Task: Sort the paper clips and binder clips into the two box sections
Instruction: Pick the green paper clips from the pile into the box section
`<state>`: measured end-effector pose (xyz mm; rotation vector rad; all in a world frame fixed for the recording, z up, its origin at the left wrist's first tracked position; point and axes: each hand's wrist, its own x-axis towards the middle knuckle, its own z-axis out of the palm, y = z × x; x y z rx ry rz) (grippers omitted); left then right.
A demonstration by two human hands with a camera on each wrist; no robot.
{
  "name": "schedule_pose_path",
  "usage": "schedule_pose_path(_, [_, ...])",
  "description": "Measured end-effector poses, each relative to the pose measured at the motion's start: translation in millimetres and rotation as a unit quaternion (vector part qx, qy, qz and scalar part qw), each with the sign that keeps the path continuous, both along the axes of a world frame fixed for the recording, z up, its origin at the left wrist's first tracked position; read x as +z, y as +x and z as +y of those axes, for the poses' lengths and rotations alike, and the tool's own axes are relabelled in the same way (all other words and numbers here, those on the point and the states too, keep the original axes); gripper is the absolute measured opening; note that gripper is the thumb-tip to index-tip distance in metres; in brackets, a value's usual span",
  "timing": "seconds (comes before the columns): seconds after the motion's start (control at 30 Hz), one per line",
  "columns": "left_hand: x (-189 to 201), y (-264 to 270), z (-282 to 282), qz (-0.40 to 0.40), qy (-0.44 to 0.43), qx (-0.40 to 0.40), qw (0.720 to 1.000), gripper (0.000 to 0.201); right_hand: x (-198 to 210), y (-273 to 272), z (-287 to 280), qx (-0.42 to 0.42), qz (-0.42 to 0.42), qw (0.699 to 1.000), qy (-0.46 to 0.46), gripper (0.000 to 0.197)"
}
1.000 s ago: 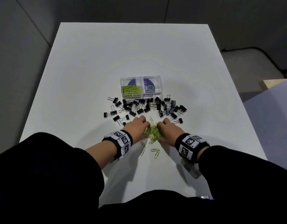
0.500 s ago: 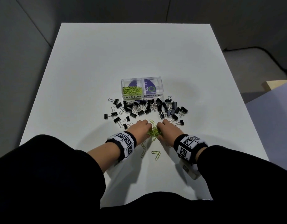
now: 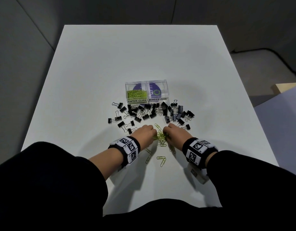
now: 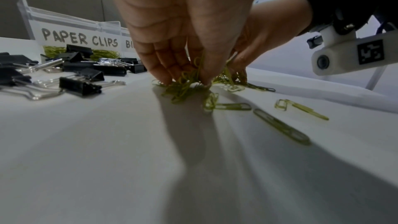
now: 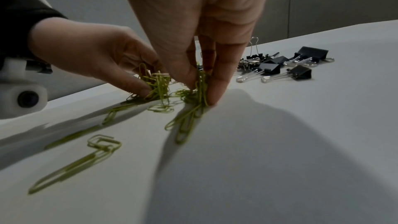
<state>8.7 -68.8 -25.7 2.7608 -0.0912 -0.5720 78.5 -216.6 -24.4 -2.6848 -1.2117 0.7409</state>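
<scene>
A small heap of green paper clips (image 3: 160,136) lies on the white table (image 3: 93,72) between my two hands. My left hand (image 3: 144,133) pinches a bunch of them (image 4: 187,81) against the table, fingertips down. My right hand (image 3: 175,133) pinches another bunch (image 5: 199,89) the same way. Several loose green clips (image 3: 161,160) lie nearer me. Black binder clips (image 3: 152,112) are scattered between my hands and the clear two-section box (image 3: 147,95). Its left section, labelled PAPER CLIPS, holds green clips (image 3: 136,94); the right section, labelled BINDER CLIPS, shows no clips.
The table's far half and both sides are bare white surface. A pale purple surface (image 3: 280,127) stands off the table's right edge. Grey floor and walls surround the table.
Both hands have drawn closer together, squeezing the spread of green clips into a tighter heap between the fingertips. The box and binder clips have not moved.
</scene>
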Motion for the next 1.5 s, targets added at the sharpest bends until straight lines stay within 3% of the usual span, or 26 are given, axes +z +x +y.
schedule_pose_path(0.4, [17.0,-6.0,16.3,-0.003,-0.103,0.042,0.994,0.033,29.0,6.9,-15.3,-0.106,0.111,0.984,0.090,0.019])
schedule_pose_path(0.6, [56.2,-1.0,52.6,-0.131,-0.122,0.076,0.981,0.028,69.6,17.9,8.4,-0.169,0.155,0.951,0.209,0.013])
schedule_pose_path(0.77, [86.6,26.2,100.4,-0.208,-0.088,0.162,0.961,0.028,100.3,49.4,70.8,-0.168,0.080,0.943,0.277,0.018])
schedule_pose_path(0.93, [86.8,56.8,131.2,-0.203,-0.050,0.218,0.953,0.028,79.5,80.4,139.4,-0.157,0.033,0.957,0.243,0.018])
schedule_pose_path(1.07, [71.6,66.9,140.5,-0.179,-0.038,0.225,0.957,0.028,56.3,82.2,161.5,-0.129,0.049,0.972,0.191,0.020])
schedule_pose_path(1.3, [51.0,93.6,125.9,-0.131,-0.042,0.179,0.974,0.030,58.5,72.8,122.8,-0.153,0.064,0.957,0.237,0.024])
schedule_pose_path(1.5, [39.7,98.5,114.2,-0.066,-0.016,0.133,0.989,0.033,52.6,57.5,65.7,-0.083,0.056,0.988,0.115,0.023])
